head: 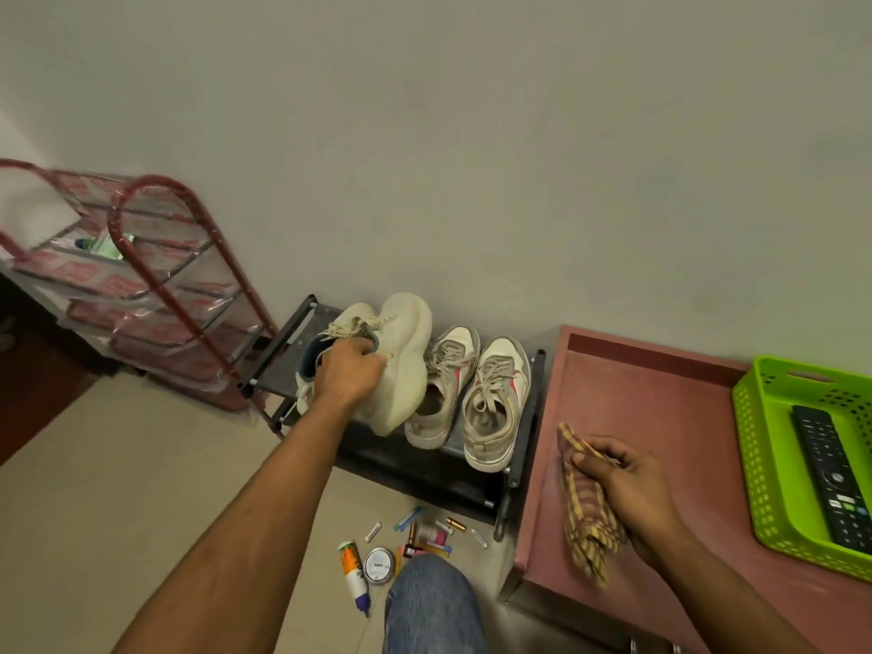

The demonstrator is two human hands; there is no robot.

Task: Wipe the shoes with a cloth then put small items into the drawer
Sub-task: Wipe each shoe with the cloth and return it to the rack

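My left hand point(350, 372) grips a cream knit sneaker point(406, 356) by its collar, tipped on its side over the left part of a low black shoe rack point(427, 460). A second cream sneaker point(347, 323) lies behind it. A pair of white and grey sneakers with red stripes point(469, 398) stands on the rack to the right. My right hand point(630, 483) holds a yellow and red checked cloth point(587, 516) on top of a reddish-brown cabinet point(660, 408). Small items point(415, 535), batteries, tubes, a round tin and a glue bottle, lie scattered on the floor in front of the rack.
A green plastic basket point(764, 464) with a black remote point(833, 479) sits on the cabinet at the right. A red-framed shelf rack point(155, 276) wrapped in plastic stands at the left by the wall. My knee in jeans point(431, 606) is at the bottom centre.
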